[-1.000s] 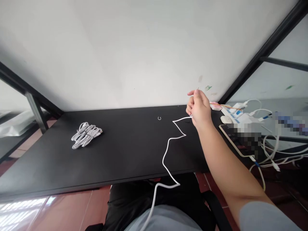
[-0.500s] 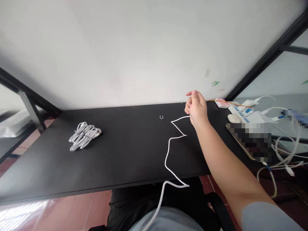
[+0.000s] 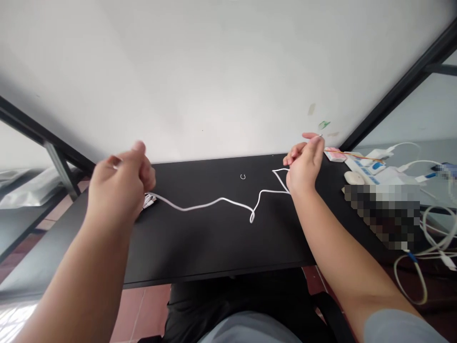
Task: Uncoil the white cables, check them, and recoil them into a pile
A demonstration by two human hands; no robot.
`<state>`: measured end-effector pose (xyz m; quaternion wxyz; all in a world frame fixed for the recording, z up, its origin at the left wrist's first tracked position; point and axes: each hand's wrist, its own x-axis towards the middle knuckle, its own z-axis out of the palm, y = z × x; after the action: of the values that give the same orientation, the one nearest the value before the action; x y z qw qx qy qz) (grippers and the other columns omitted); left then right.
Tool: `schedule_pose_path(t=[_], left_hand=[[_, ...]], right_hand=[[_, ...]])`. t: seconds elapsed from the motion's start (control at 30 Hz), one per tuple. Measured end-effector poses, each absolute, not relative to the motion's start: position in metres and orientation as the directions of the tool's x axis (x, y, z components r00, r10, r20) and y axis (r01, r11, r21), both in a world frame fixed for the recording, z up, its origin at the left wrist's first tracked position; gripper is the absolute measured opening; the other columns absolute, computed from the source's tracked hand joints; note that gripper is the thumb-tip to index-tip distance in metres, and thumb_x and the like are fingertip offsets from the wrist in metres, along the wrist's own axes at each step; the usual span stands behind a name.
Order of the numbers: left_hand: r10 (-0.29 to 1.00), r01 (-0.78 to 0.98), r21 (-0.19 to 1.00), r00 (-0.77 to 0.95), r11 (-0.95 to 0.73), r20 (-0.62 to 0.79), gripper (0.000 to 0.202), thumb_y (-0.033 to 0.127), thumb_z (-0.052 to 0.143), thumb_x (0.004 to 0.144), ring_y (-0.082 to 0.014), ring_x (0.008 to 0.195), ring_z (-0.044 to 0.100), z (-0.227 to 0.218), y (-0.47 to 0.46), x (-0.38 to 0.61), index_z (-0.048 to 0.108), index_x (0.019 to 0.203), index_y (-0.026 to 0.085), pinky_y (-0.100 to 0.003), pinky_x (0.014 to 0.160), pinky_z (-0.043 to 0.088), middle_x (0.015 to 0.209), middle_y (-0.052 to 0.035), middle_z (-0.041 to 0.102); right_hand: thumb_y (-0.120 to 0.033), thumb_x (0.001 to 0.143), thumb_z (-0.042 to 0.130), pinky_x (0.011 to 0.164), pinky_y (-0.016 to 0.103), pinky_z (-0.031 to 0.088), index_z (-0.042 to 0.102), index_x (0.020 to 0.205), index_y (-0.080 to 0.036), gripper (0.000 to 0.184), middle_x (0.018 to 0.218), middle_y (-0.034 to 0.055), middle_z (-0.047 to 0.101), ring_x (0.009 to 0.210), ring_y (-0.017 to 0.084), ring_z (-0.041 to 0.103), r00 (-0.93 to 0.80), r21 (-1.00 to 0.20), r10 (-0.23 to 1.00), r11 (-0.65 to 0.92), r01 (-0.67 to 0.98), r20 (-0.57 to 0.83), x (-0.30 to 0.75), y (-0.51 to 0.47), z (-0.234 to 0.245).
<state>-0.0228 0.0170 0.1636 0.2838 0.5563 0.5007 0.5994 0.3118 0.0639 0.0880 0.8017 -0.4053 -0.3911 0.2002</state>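
A long white cable (image 3: pixel 205 206) hangs loosely between my two hands above the black desk, with a small loop near its middle. My left hand (image 3: pixel 123 176) is closed around one end, over the desk's left part. On the right, my right hand (image 3: pixel 305 162) pinches the other end, and a small white tip pokes out past the fingers. Behind my left hand lies a bundle of white cable (image 3: pixel 149 201), mostly hidden by the hand. A small white C-shaped piece (image 3: pixel 243 176) rests on the desk between the hands, touching neither.
At the right stand a power strip (image 3: pixel 367 171) with white plugs, a white rounded case (image 3: pixel 354 178) and a pixelated dark device (image 3: pixel 382 214). Loose white cables (image 3: pixel 437 233) tangle beyond it. A pale wall (image 3: pixel 214 85) rises behind the black desk (image 3: pixel 214 243).
My left hand has come into view holding one end of the cable, which now stretches sideways instead of trailing toward my body. My right hand has shifted slightly right.
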Motion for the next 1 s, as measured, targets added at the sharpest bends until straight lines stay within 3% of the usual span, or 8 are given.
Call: schedule_pose_path(t=[0.07, 0.2, 0.37, 0.47, 0.6, 0.83, 0.9, 1.0], left_hand=[[0.9, 0.059, 0.942, -0.282, -0.329, 0.332, 0.051, 0.038, 0.063, 0.093, -0.0048, 0.041, 0.021, 0.173, 0.041, -0.025, 0.029, 0.057, 0.021, -0.022, 0.037, 0.018, 0.052, 0.0064, 0.024], [0.976, -0.091, 0.98, -0.146, -0.178, 0.164, 0.045, 0.036, 0.055, 0.096, -0.0052, 0.04, 0.017, 0.169, 0.051, -0.028, 0.032, 0.061, 0.021, -0.02, 0.035, 0.013, 0.052, 0.007, 0.016], [0.991, -0.282, 0.95, 0.045, 0.13, -0.122, 0.035, 0.04, 0.055, 0.094, -0.0052, 0.039, 0.016, 0.134, 0.055, -0.018, 0.039, 0.068, 0.021, -0.018, 0.033, 0.011, 0.053, 0.0082, 0.019], [0.969, -0.367, 0.897, 0.107, 0.248, -0.224, 0.027, 0.037, 0.053, 0.092, -0.0051, 0.038, 0.015, 0.109, 0.063, -0.005, 0.045, 0.072, 0.02, -0.018, 0.032, 0.012, 0.053, 0.0088, 0.023], [0.969, -0.375, 0.893, 0.105, 0.247, -0.224, 0.022, 0.033, 0.06, 0.089, -0.0046, 0.038, 0.019, 0.077, 0.068, 0.019, 0.051, 0.077, 0.018, -0.017, 0.034, 0.014, 0.053, 0.0096, 0.026], [0.991, -0.42, 0.903, 0.123, 0.094, -0.046, 0.022, 0.037, 0.069, 0.086, -0.0038, 0.043, 0.026, 0.05, 0.059, 0.042, 0.059, 0.087, 0.017, -0.018, 0.039, 0.019, 0.061, 0.0079, 0.034], [0.988, -0.417, 0.904, 0.149, 0.093, -0.033, 0.022, 0.035, 0.072, 0.084, -0.0035, 0.045, 0.026, 0.047, 0.056, 0.041, 0.063, 0.09, 0.016, -0.018, 0.041, 0.018, 0.062, 0.0075, 0.034], [0.983, -0.362, 0.93, 0.183, 0.06, 0.008, 0.024, 0.03, 0.075, 0.082, -0.0045, 0.051, 0.03, 0.042, 0.054, 0.04, 0.07, 0.098, 0.013, -0.018, 0.045, 0.022, 0.062, 0.0063, 0.034]], right_hand=[[-0.061, 0.101, 0.038, 0.04, 0.02, 0.035, 0.05, 0.1, -0.027, 0.036, 0.062, -0.0081, 0.04, 0.041, 0.008, 0.036, 0.655, -0.784, 0.6, 0.621, -0.019, 0.46, 0.315, 0.061, 0.094], [-0.061, 0.099, 0.044, 0.038, 0.02, 0.031, 0.054, 0.097, -0.025, 0.037, 0.058, -0.0081, 0.041, 0.039, 0.008, 0.033, 0.609, -0.813, 0.692, 0.568, -0.129, 0.387, 0.32, 0.06, 0.092], [-0.06, 0.096, 0.052, 0.037, 0.021, 0.03, 0.06, 0.093, -0.022, 0.039, 0.053, -0.0074, 0.043, 0.038, 0.007, 0.033, 0.433, -0.895, 0.887, 0.314, -0.317, 0.158, 0.312, 0.064, 0.07], [-0.055, 0.095, 0.057, 0.038, 0.021, 0.029, 0.063, 0.091, -0.019, 0.036, 0.051, -0.0063, 0.044, 0.038, 0.007, 0.033, 0.347, -0.914, 0.936, 0.185, -0.361, 0.052, 0.303, 0.064, 0.058], [-0.055, 0.093, 0.062, 0.039, 0.022, 0.028, 0.067, 0.092, -0.019, 0.036, 0.053, -0.0052, 0.047, 0.04, 0.008, 0.034, 0.215, -0.932, 0.976, 0.117, -0.344, 0.043, 0.292, 0.058, 0.052], [-0.058, 0.091, 0.062, 0.045, 0.024, 0.035, 0.066, 0.096, -0.024, 0.035, 0.06, -0.0051, 0.046, 0.047, 0.01, 0.038, -0.161, -0.865, 0.986, -0.038, -0.501, 0.051, 0.272, 0.043, 0.058], [-0.058, 0.091, 0.062, 0.05, 0.025, 0.04, 0.067, 0.096, -0.023, 0.036, 0.064, -0.0037, 0.049, 0.053, 0.011, 0.043, -0.174, -0.865, 0.983, -0.036, -0.5, 0.06, 0.268, 0.043, 0.057], [-0.061, 0.09, 0.062, 0.058, 0.025, 0.046, 0.071, 0.093, -0.022, 0.04, 0.077, 0.0004, 0.056, 0.065, 0.012, 0.051, -0.058, -0.91, 0.991, 0.085, -0.406, 0.118, 0.268, 0.047, 0.05]])
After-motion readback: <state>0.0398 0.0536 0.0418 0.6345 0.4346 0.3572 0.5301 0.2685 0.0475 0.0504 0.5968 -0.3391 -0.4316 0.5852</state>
